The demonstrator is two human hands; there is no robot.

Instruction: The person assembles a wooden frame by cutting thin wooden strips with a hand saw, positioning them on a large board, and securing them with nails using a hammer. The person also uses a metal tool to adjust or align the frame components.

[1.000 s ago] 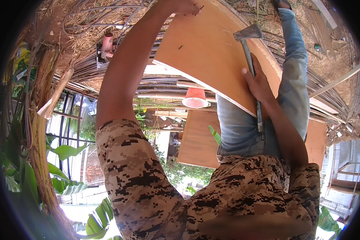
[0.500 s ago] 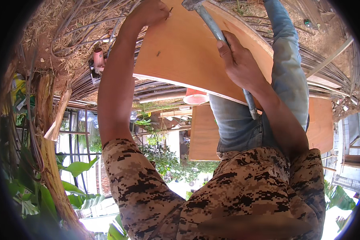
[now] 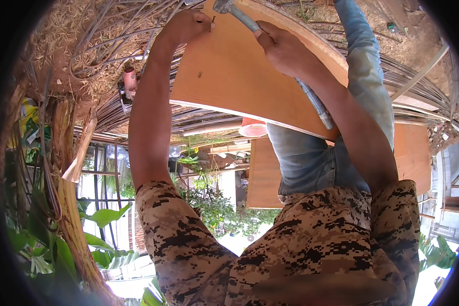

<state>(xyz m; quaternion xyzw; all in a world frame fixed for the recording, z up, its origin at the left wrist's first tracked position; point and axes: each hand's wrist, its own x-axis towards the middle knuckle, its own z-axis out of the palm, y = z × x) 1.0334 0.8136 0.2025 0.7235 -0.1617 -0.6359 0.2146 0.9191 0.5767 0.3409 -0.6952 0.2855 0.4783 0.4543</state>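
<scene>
My left hand [image 3: 187, 26] is closed, its fingertips pinching a thin dark nail [image 3: 212, 23] that stands near the left edge of an orange-brown plywood sheet [image 3: 239, 76]. In my right hand [image 3: 286, 50] is a hammer [image 3: 313, 99], gripped around its worn grey metal handle. The hammer's head is just beyond and to the right of the nail, apart from it. A small dark mark or bit, too small to name, shows on the sheet nearer to me. The sheet lies across my leg in faded jeans [image 3: 303, 158].
Bundles of metal rods [image 3: 112, 115] lie on the straw-strewn ground around and under the sheet. A pink container [image 3: 130, 80] stands at the left, and a reddish bucket [image 3: 252, 127] sits below the sheet's near edge. A tree trunk [image 3: 71, 219] rises at left.
My right hand and the hammer have moved left and away from me, bringing the head closer to the nail. The left hand still pinches the nail.
</scene>
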